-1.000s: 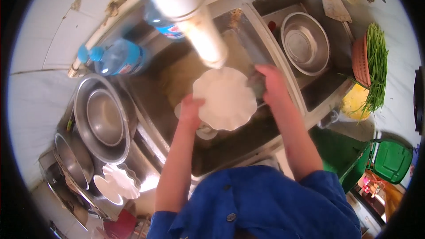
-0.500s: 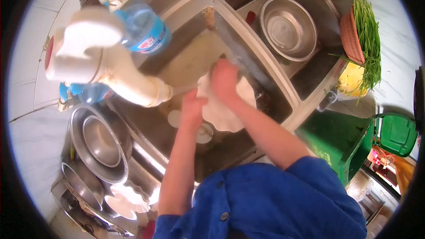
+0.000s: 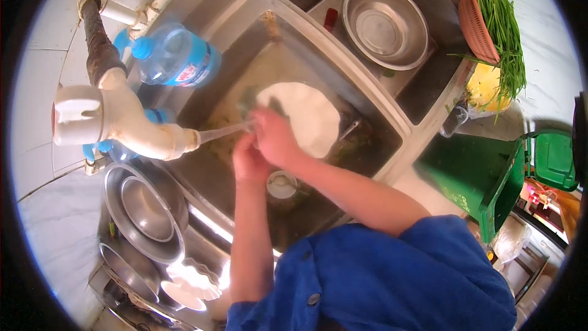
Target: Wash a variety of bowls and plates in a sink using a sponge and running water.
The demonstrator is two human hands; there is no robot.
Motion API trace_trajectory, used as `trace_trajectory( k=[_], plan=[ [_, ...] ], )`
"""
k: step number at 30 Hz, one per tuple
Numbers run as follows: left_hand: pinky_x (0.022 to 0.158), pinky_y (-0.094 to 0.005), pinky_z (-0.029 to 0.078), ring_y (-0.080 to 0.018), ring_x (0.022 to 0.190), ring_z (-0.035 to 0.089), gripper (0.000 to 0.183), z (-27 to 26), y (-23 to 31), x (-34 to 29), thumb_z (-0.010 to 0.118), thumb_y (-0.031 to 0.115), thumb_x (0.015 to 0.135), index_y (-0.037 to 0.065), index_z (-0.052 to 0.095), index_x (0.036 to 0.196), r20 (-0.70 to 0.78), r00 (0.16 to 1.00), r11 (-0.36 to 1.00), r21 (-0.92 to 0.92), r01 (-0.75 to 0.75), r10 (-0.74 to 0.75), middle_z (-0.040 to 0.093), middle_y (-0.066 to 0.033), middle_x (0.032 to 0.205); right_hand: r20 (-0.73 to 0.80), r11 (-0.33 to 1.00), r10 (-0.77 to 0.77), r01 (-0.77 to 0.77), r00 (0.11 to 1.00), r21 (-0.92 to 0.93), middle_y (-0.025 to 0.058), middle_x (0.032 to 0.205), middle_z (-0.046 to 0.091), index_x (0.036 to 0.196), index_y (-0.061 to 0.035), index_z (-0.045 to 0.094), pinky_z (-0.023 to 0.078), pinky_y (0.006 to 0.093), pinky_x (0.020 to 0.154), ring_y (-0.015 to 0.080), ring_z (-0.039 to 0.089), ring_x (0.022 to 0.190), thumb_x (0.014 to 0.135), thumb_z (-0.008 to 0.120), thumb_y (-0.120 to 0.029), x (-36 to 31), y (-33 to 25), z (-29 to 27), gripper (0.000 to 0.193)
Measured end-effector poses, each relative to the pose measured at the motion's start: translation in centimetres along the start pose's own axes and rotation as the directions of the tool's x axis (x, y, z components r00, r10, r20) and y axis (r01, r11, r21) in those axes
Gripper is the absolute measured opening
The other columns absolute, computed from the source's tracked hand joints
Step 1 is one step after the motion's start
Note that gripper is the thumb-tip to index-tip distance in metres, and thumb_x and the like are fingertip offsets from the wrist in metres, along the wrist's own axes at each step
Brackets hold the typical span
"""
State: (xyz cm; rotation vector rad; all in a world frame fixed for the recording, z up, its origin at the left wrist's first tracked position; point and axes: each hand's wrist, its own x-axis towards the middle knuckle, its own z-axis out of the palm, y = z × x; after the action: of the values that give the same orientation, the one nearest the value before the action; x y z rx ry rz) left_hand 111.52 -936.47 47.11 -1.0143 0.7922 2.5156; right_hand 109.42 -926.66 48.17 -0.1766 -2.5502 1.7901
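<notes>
A stream of water runs from the white plastic tap [image 3: 177, 142] onto my hands over the sink basin [image 3: 242, 55]. My right hand [image 3: 274, 136] is closed round a soft dark green cloth or scouring pad [image 3: 248, 99], blurred, with bits of it sticking out past the fingers. Just below and against it, my left hand [image 3: 248, 160] is curled; whatever its fingers hold is hidden. Beyond my right hand, a white plate with a wavy rim [image 3: 311, 116] lies in the basin, apart from my left hand. A round drain strainer [image 3: 282, 184] shows close to my left wrist.
A steel bowl [image 3: 386, 24] stands in the right basin, beside a pink basket [image 3: 478, 27] of green stalks. Blue-labelled bottles [image 3: 177, 55] stand behind the tap. Steel basins [image 3: 144, 208] and white scalloped dishes [image 3: 193, 279] crowd the left. A green bin [image 3: 465, 175] stands right.
My right hand has come off the plate, moving left to join my left hand under the water. My left hand has left the plate's edge. The plate now rests unheld. The view has shifted.
</notes>
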Motion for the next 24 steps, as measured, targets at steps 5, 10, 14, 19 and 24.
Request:
trace_trajectory(
  k=[5, 10, 14, 19, 24],
  plan=[
    [0.094, -0.0448, 0.050, -0.0291, 0.111, 0.060, 0.037, -1.1, 0.9, -0.7, 0.050, 0.027, 0.097, 0.003, 0.058, 0.124, -0.058, 0.998, 1.000, -0.016, -0.018, 0.017, 0.063, -0.0120, 0.118, 0.254, 0.976, -0.163, 0.194, 0.953, -0.102, 0.0222, 0.094, 0.059, 0.091, 0.0016, 0.060, 0.048, 0.0503, 0.080, 0.0421, 0.058, 0.090, 0.077, 0.053, -0.002, -5.7, -1.2, -1.9, 0.015],
    [0.086, -0.0365, 0.051, -0.0229, 0.098, 0.062, 0.031, 1.3, 0.6, -1.1, 0.056, 0.006, 0.087, -0.002, 0.059, 0.117, -0.093, 0.958, 0.934, 0.263, -0.241, 0.273, 0.064, -0.0092, 0.106, 0.357, 0.852, -0.310, 0.424, 0.881, -0.307, 0.0191, 0.086, 0.060, 0.082, -0.0022, 0.061, 0.047, 0.0495, 0.078, 0.0386, 0.059, 0.085, 0.070, 0.058, -0.005, -3.8, 4.7, -7.8, 0.013],
    [0.078, -0.0297, 0.051, -0.0178, 0.091, 0.062, 0.035, 1.6, -0.9, -1.2, 0.051, -0.007, 0.078, -0.005, 0.060, 0.112, 0.013, 0.918, 0.835, 0.409, -0.367, 0.397, 0.064, -0.0083, 0.103, -0.062, 0.924, 0.081, -0.098, 0.995, -0.370, 0.0198, 0.089, 0.068, 0.089, 0.0004, 0.068, 0.051, 0.0431, 0.078, 0.0362, 0.065, 0.084, 0.074, 0.058, -0.004, 1.6, 12.1, -12.3, 0.019],
    [0.079, -0.0303, 0.051, -0.0173, 0.092, 0.062, 0.038, 1.8, -1.7, -2.2, 0.052, -0.007, 0.078, -0.006, 0.060, 0.116, 0.011, 0.918, 0.850, 0.372, -0.372, 0.397, 0.065, -0.0096, 0.106, -0.128, 0.931, 0.359, -0.364, 0.924, -0.013, 0.0205, 0.089, 0.069, 0.095, 0.0000, 0.070, 0.053, 0.0387, 0.078, 0.0354, 0.067, 0.084, 0.078, 0.058, -0.006, 2.6, 3.8, -10.7, 0.022],
    [0.089, -0.0365, 0.053, -0.0246, 0.100, 0.064, 0.045, 3.4, -3.1, -3.5, 0.046, -0.010, 0.076, -0.007, 0.057, 0.119, -0.018, 0.887, 0.788, 0.468, -0.401, 0.462, 0.064, -0.0135, 0.112, 0.031, 0.941, 0.114, -0.098, 0.993, -0.323, 0.0293, 0.122, 0.056, 0.114, 0.0038, 0.059, 0.043, 0.0476, 0.102, 0.0411, 0.053, 0.117, 0.083, 0.054, -0.007, -1.9, 2.6, -3.3, 0.034]
  ],
)
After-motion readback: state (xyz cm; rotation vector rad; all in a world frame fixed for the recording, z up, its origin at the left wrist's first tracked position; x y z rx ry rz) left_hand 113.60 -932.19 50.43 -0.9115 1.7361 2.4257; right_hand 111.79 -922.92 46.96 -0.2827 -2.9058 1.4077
